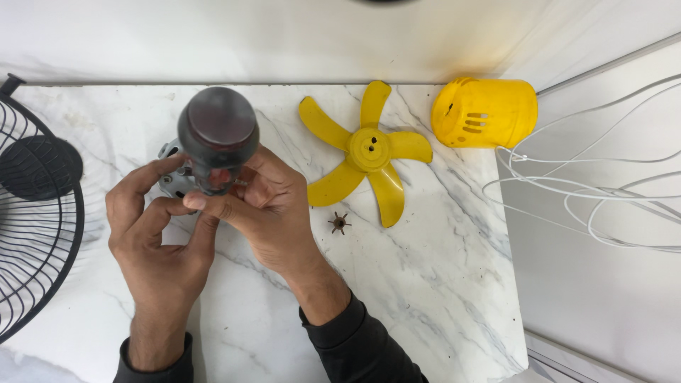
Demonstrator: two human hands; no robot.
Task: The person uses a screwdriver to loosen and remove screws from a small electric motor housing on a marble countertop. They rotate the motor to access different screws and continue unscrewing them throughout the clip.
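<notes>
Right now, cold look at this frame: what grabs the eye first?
The yellow fan blade at centre and the yellow motor cover at the marble table's far right edge. Then both hands, left hand and right hand, around a dark round-topped tool upright over a grey metal part.

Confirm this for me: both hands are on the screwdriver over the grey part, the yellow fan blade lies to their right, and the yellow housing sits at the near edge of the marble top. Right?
Not quite. The head view shows the yellow housing at the far edge of the marble top, by the wall. The rest stands: left hand and right hand on the screwdriver over the grey part, yellow fan blade to their right.
</notes>
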